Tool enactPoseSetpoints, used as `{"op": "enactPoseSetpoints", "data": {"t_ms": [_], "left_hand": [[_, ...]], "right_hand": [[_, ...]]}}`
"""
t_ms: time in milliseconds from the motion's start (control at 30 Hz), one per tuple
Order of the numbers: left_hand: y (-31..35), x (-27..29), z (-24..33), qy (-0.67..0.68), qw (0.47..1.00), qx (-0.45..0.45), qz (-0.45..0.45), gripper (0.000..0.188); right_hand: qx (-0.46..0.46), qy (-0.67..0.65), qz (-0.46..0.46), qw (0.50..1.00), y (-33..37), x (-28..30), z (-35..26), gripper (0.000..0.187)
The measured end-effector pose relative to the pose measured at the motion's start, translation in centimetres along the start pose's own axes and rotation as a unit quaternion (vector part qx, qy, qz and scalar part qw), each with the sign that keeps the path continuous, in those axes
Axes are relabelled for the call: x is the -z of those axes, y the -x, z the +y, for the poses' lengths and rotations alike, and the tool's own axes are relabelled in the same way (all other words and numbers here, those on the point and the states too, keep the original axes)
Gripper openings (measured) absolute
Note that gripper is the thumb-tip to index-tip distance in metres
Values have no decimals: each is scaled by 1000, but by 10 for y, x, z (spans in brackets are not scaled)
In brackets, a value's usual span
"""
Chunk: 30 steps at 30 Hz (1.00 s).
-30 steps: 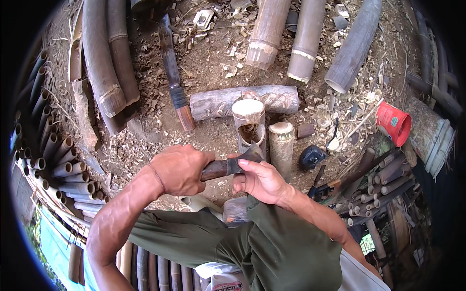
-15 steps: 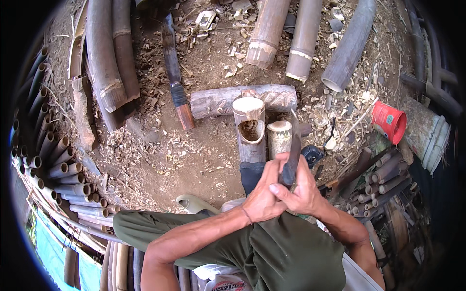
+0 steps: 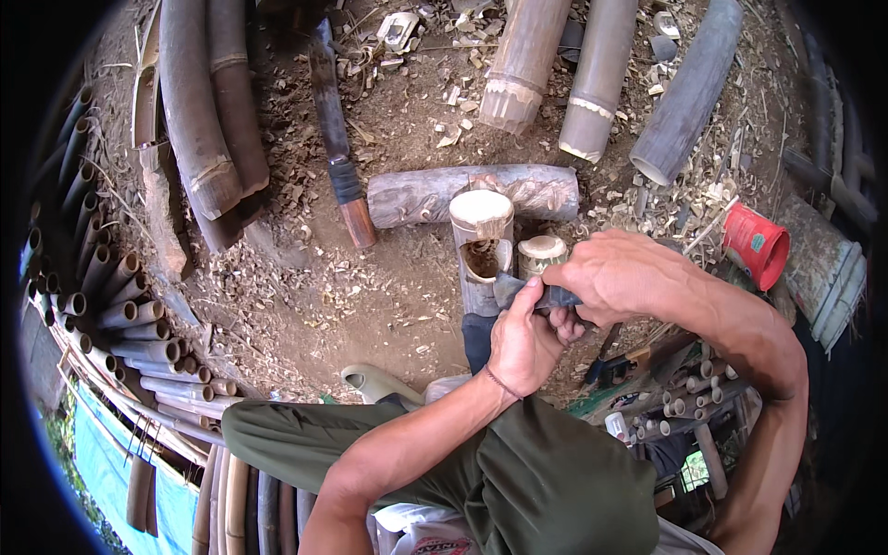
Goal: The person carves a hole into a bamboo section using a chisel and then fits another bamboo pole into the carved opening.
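Head: dark tool (image 3: 557, 297) held; red bucket (image 3: 741, 232) tipped, red interior showing.

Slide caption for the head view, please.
Left hand and right hand hold a dark, flat-bladed tool near a pale-topped, side-notched brown bamboo tube.

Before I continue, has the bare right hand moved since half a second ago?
Yes: the bare right hand has moved forward and rightward, nearer the grey-brown cylindrical log lying on the ground.
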State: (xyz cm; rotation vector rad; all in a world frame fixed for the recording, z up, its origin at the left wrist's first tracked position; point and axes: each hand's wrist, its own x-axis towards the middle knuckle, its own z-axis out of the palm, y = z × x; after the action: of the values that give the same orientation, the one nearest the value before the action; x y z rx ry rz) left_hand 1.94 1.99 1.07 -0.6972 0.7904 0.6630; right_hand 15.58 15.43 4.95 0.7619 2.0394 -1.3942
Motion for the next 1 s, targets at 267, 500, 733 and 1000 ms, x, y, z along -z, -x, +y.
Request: {"op": "enactPoseSetpoints", "data": {"t_ms": [267,500,733,1000], "left_hand": [[22,6,40,-446,871,-9,206,46],[21,8,90,-756,633,-29,162,53],[22,5,97,-835,524,-105,134,50],[7,19,22,-199,980,16,-7,46]], "right_hand": [[-108,-425,96,893,-8,-86,-37,20],[-151,-512,293,793,-51,-138,-86,29],[-165,-491,325,791,-73,-158,-91,36],[-128,-3,124,984,26,-59,-44,40]]}}
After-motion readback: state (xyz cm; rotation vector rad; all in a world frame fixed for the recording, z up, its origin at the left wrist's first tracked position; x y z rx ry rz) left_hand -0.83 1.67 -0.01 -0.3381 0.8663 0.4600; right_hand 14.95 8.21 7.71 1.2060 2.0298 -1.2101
